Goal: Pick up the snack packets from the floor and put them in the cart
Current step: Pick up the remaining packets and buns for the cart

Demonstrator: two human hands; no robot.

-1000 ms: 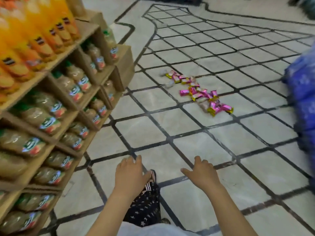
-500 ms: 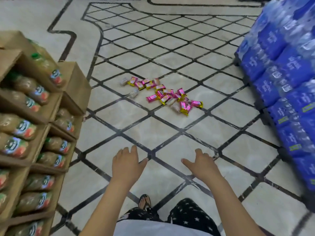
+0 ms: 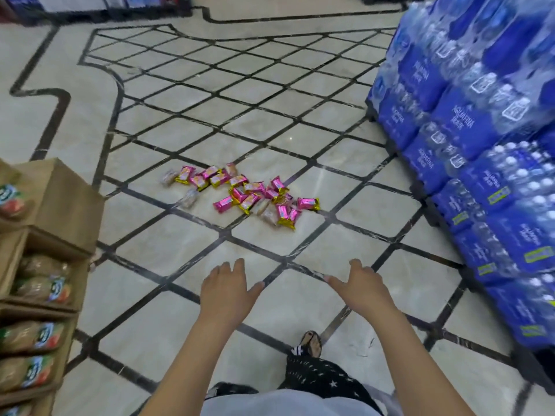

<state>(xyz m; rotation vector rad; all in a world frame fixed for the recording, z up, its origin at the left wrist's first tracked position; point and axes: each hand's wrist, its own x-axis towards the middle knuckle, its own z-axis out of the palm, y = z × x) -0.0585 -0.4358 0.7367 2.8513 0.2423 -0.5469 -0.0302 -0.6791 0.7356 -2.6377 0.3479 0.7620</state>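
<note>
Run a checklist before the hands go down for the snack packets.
1. Left hand free: ok, open, holds nothing.
2. Right hand free: ok, open, holds nothing.
3. Snack packets in view: ok, scattered in one cluster on the floor ahead.
4. Hands at the packets: not ok, both hover short of the cluster and touch none.
5. Way to the cluster: ok, only bare tiles lie between. The water packs stand off to the right and the cardboard shelf to the left.
6. Cart located: cannot tell, no cart shows in this view.
</note>
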